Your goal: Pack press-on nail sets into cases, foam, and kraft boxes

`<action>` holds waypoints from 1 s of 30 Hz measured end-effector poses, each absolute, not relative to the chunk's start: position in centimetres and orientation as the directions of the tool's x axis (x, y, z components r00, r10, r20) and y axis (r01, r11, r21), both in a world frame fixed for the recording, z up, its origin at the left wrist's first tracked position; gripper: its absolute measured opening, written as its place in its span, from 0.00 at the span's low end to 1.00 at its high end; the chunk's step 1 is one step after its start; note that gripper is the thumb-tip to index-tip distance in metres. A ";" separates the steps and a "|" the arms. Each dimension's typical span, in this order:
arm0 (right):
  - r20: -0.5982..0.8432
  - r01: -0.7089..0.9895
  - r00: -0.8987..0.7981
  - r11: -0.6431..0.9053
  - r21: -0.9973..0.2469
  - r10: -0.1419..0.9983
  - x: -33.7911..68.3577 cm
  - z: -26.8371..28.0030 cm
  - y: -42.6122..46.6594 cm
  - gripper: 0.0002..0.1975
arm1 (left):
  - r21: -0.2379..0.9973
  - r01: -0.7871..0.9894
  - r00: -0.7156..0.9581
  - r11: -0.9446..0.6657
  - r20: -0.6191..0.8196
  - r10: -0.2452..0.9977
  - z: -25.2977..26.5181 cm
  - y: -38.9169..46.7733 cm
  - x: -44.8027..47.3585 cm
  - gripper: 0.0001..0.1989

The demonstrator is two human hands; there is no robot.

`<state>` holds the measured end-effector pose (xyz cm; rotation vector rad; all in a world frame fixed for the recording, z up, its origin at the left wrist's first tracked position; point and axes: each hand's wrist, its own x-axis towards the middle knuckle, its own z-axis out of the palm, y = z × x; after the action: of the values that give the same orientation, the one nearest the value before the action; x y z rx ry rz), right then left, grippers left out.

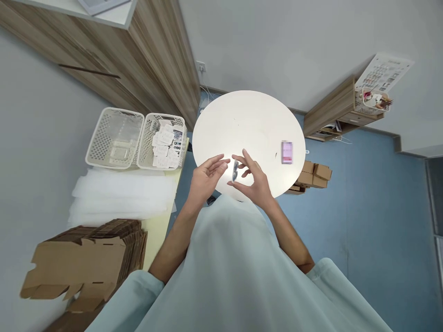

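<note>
Over the near edge of the round white table (248, 120), my right hand (255, 182) pinches a small clear packet with dark pieces (235, 170) between thumb and fingers. The packet is turned nearly edge-on, so I cannot make out what is inside. Close by on its left is my left hand (206, 179), with its fingers stretched out and apart and nothing in them. A pink and purple blurred rectangle (287, 152) lies towards the table's right side.
Left of me, a side table (156, 235) bears two white baskets, one with white cards and small packets (166, 143), the other with clear plastic (121, 133). White foam sheets (121, 196) and flattened cardboard boxes (83, 265) lie nearer. Brown boxes (313, 175) stand on the floor at right.
</note>
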<state>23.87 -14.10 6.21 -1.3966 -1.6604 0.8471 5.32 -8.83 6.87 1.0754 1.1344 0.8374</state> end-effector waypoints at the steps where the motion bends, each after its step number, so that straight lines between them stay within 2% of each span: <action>1: 0.122 0.355 -0.070 0.139 -0.924 0.990 24.1 6.3 -14.2 0.53 | 0.942 -0.008 0.273 0.335 -0.320 0.907 6.8 -8.8 5.1 0.32; 3: 0.074 0.163 -0.064 0.084 -0.983 0.995 24.6 6.4 -14.2 0.57 | 0.909 -0.032 0.322 0.416 -0.385 0.865 6.8 -8.8 4.9 0.33; 6: 0.029 -0.038 -0.065 0.026 -0.999 0.997 25.1 6.1 -14.1 0.60 | 0.872 -0.080 0.316 0.483 -0.437 0.842 7.0 -9.1 5.1 0.33; 12: -0.008 -0.182 -0.064 -0.020 -0.983 0.998 26.4 5.4 -14.4 0.62 | 0.847 -0.159 0.267 0.508 -0.458 0.848 8.7 -9.8 6.4 0.29; 21: 0.072 -0.018 -0.128 0.070 -0.997 0.989 29.4 5.1 -14.8 0.59 | 0.848 -0.062 0.338 0.526 -0.478 0.811 8.4 -9.9 9.6 0.34; 25: 0.129 0.069 -0.082 0.134 -0.988 0.988 30.6 5.2 -15.0 0.44 | 0.829 0.004 0.396 0.559 -0.514 0.760 7.4 -10.1 11.6 0.38; 27: 0.166 0.167 -0.048 0.171 -0.971 0.985 31.5 5.1 -15.0 0.37 | 0.861 0.043 0.357 0.507 -0.487 0.797 7.4 -10.1 12.4 0.36; 30: 0.230 0.352 -0.035 0.227 -0.908 0.973 33.2 4.4 -15.0 0.32 | 0.905 0.086 0.283 0.417 -0.423 0.861 7.5 -10.3 13.5 0.31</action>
<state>33.17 -14.99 4.43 -1.2850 -1.5633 0.8330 13.48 -10.27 7.46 1.0260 1.1810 0.6634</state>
